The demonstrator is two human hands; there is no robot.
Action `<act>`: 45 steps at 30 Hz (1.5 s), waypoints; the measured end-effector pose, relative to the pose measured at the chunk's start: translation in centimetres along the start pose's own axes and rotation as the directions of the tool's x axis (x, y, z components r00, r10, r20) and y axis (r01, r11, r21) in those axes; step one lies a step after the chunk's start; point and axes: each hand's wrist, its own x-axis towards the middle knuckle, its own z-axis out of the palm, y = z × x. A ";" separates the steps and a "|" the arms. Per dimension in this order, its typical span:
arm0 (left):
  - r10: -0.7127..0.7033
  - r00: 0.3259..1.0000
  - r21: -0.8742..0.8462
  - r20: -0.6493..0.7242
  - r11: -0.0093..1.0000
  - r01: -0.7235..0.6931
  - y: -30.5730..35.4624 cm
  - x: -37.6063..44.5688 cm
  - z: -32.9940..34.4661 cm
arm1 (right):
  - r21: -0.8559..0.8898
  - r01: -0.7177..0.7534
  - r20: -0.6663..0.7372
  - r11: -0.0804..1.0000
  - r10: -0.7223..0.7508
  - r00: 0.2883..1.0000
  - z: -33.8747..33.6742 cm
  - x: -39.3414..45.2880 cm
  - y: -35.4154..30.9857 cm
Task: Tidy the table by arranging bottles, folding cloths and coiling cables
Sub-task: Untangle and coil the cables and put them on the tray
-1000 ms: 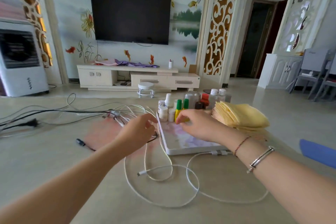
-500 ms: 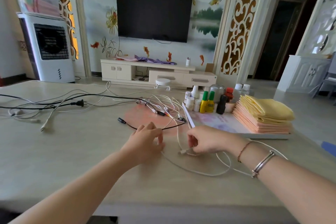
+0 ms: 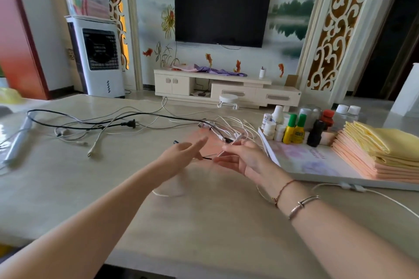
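The bottles [image 3: 294, 127] and folded cloths [image 3: 381, 152] sit neatly at 2 o'clock. The cables [image 3: 108, 124] lie loose at 11 o'clock. The right hand [image 3: 247, 158] pinches a white cable [image 3: 229, 150]; the left hand [image 3: 181, 156] is open.

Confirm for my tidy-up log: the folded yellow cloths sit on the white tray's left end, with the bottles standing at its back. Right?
Not quite. The head view shows the folded yellow cloths on the right end of the white tray; the bottles do stand at its back.

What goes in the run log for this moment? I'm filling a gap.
stage: coiling cables | right hand: pinches white cable | left hand: open beside it | bottles, cloths: on tray
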 end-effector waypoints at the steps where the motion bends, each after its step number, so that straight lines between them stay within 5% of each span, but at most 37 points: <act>1: 0.030 0.999 0.027 0.043 0.999 -0.031 0.2 -0.1 -0.1 | 0.010 0.014 0.014 1.000 -0.014 1.000 0.4 0.3 0.1; 4: 0.139 0.989 0.151 0.054 0.978 -0.145 -0.5 0.3 -0.7 | 0.008 0.059 0.059 0.998 -0.059 0.996 1.6 1.4 0.6; 8: 0.048 0.999 0.092 0.019 0.995 -0.050 -2.5 0.7 -2.4 | -0.047 0.098 0.145 0.994 -0.090 0.985 3.1 2.1 1.4; 12: -0.008 0.999 -0.105 -0.045 0.994 0.003 -2.7 0.2 -2.8 | -0.021 0.092 0.185 0.996 -0.087 0.979 5.0 2.6 2.1; 15: -0.037 0.998 -0.249 0.041 0.968 0.046 -2.8 -0.2 -3.1 | 0.029 0.057 0.198 0.998 -0.061 0.978 6.3 3.1 2.2; 18: -0.076 0.997 -0.171 0.030 0.982 0.080 -3.4 0.1 -3.6 | -0.185 0.128 0.167 0.974 -0.097 0.981 7.1 3.7 2.5; 20: -0.060 0.994 -0.036 -0.086 0.998 0.057 -4.1 0.7 -4.2 | -0.566 0.271 0.141 0.778 -0.233 0.962 7.3 4.7 3.1; 22: 0.002 0.976 0.104 -0.217 0.994 0.021 -4.9 1.2 -4.9 | -0.862 0.363 0.250 0.354 -0.326 0.912 7.1 5.8 3.6; 24: 0.062 0.958 0.220 -0.280 0.975 0.001 -5.4 1.5 -5.7 | -0.948 0.319 0.312 -0.023 -0.278 0.909 6.9 6.9 4.1; 29: 0.113 0.950 0.213 -0.291 0.976 -0.051 -6.2 2.2 -5.9 | -0.901 0.134 0.274 -0.412 -0.301 0.913 6.8 7.1 3.1; 31: 0.153 0.952 0.223 -0.266 0.970 -0.093 -6.0 2.8 -5.8 | -0.871 0.093 0.266 -0.483 -0.303 0.915 6.2 7.3 2.4; 34: 0.213 0.942 0.236 -0.261 0.960 -0.151 -4.6 4.1 -5.2 | -0.907 0.170 0.306 -0.386 -0.324 0.895 5.4 7.2 1.7; 39: 0.323 0.909 0.432 -0.264 0.882 -0.188 -3.0 6.0 -3.3 | -0.903 0.423 0.273 0.074 -0.662 0.698 4.0 6.9 1.7; 43: 0.418 0.855 0.434 -0.307 0.861 -0.265 -2.2 8.1 -1.4 | -0.784 0.503 0.220 0.365 -0.593 0.774 2.7 7.3 1.3; 45: 0.448 0.834 0.474 -0.322 0.839 -0.268 -1.6 9.0 -0.9 | -0.758 0.510 0.195 0.407 -0.604 0.772 2.5 7.3 0.9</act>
